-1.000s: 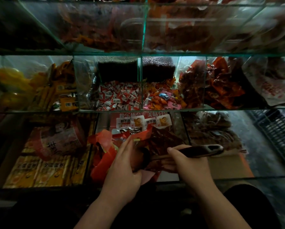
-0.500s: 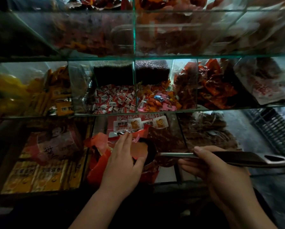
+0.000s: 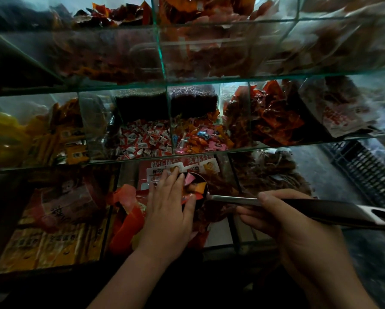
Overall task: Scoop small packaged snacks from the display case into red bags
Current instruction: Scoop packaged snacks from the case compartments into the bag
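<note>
Noted at centre of frame: scoop (image 3: 234, 199) loaded with snacks (image 3: 195, 186), handle gripped by right hand (image 3: 285, 219), left hand (image 3: 170, 210) laid flat over bowl, fingers straight, just right of red bag (image 3: 129, 219). Judged light, slick, loose; best carried level by handle

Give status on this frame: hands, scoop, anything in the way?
Right hand grips scoop by its handle. Left hand flat over the bowl, fingers straight. Bowl loaded with wrapped snacks; red bag just left. Nothing blocking except that left hand.
</note>
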Demonstrator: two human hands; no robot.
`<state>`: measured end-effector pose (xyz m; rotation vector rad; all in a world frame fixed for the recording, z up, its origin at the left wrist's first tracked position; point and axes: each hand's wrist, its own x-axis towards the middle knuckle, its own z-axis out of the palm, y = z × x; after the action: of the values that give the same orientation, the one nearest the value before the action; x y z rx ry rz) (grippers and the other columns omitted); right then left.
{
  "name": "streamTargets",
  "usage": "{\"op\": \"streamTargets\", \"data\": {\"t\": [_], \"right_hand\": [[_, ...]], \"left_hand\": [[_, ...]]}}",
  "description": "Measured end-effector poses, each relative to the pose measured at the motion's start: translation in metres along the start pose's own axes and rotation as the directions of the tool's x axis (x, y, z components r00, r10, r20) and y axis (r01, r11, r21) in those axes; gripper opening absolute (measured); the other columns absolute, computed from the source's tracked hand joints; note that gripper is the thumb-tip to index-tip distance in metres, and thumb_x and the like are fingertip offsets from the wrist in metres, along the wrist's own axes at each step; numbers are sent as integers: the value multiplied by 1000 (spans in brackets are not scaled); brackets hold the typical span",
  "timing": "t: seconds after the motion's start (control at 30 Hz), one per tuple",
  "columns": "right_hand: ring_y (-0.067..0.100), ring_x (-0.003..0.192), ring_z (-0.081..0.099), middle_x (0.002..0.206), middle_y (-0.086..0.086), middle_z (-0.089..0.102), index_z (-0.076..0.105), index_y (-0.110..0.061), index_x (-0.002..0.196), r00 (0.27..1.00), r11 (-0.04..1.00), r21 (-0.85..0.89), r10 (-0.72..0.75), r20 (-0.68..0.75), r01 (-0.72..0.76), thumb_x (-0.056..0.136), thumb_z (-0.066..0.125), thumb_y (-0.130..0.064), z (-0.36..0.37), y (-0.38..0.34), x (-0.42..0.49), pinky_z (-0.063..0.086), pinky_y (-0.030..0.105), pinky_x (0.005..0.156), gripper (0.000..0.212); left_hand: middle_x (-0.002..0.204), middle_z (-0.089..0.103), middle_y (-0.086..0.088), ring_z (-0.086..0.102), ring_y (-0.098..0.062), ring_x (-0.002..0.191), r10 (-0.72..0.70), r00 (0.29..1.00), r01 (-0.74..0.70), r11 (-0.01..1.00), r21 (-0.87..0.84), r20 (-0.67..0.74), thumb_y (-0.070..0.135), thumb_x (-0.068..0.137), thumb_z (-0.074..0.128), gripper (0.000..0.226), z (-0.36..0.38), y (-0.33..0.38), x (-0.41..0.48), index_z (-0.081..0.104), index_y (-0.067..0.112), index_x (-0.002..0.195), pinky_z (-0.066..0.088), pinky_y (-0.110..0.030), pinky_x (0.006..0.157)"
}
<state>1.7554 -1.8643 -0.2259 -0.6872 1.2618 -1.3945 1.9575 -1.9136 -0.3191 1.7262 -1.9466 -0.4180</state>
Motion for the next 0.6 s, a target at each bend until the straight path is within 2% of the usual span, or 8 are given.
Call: {"op": "streamTargets", "data": {"t": [0.1, 0.23, 0.3, 0.37, 0.47, 0.53, 0.57, 0.6], "right_hand": [[36, 66, 75, 70, 26, 72, 65, 1, 80, 999, 996, 75, 39, -9, -38, 89, 57, 14, 11, -13, 1, 64, 36, 62, 17], [11, 45, 68, 47, 8, 66, 55, -6, 78, 994, 987, 120, 108, -4, -107, 95, 47, 14, 23, -24, 19, 58, 21, 58, 28], [9, 48, 69, 57, 11, 69, 55, -7, 79, 994, 985, 146, 102, -28, -97, 98, 48, 9, 27, -26, 30, 58, 19, 59, 26], [13, 63, 75, 77, 19, 73, 62, -5, 89, 993, 987, 155, 62, -97, -47, 97, 54, 1, 30, -24, 41, 62, 23, 61, 13], [15, 81, 78, 85, 9, 79, 72, -10, 100, 983, 990, 142, 15, -184, 11, 89, 66, -12, 35, -19, 63, 62, 27, 69, 13], [8, 79, 77, 82, -2, 79, 73, -20, 94, 975, 995, 17, -94, -200, 100, 84, 68, -17, 42, -16, 85, 62, 26, 68, 11], [1, 76, 74, 80, -9, 77, 72, -25, 88, 954, 962, -176, -239, -179, 208, 82, 69, -20, 43, -12, 97, 61, 22, 67, 8], [-5, 74, 70, 77, -12, 74, 70, -26, 82, 921, 874, -365, -378, -96, 321, 81, 70, -21, 47, -10, 107, 57, 14, 65, 5]], "left_hand": [[167, 14, 13, -7, -1, 153, 72, 997, -71, 997, 38, -17, 61, 101, 17, 67, -5, 10, 22, 20, 28, 160, -22, -21, 116], [166, 25, 4, 9, -11, 154, 150, 989, -150, 989, 18, 3, 54, 105, 26, 61, -3, 22, 62, 27, 23, 159, -2, -32, 125], [166, 24, 3, 9, -13, 154, 197, 980, -198, 980, 21, 22, 51, 106, 29, 60, 1, 26, 87, 26, 23, 159, -2, -31, 124], [168, 19, 2, 7, -12, 155, 222, 975, -221, 975, -21, 32, 50, 106, 34, 61, 1, 30, 114, 23, 22, 160, -1, -31, 124], [169, 12, 4, 5, -10, 154, 138, 990, -134, 975, -176, 12, 51, 105, 40, 68, -4, 33, 144, 17, 22, 162, 3, -30, 123], [168, 18, 7, 14, -10, 152, 35, 999, -41, 954, -297, -25, 51, 103, 44, 68, -7, 30, 146, 19, 27, 161, 14, -31, 122], [165, 23, 7, 21, -11, 150, -7, 999, -9, 939, -345, -45, 50, 101, 47, 66, -8, 27, 141, 23, 30, 159, 20, -33, 120], [162, 30, 7, 29, -13, 147, -35, 997, 8, 927, -374, -66, 48, 99, 50, 63, -8, 24, 133, 29, 32, 156, 27, -36, 119]]}}
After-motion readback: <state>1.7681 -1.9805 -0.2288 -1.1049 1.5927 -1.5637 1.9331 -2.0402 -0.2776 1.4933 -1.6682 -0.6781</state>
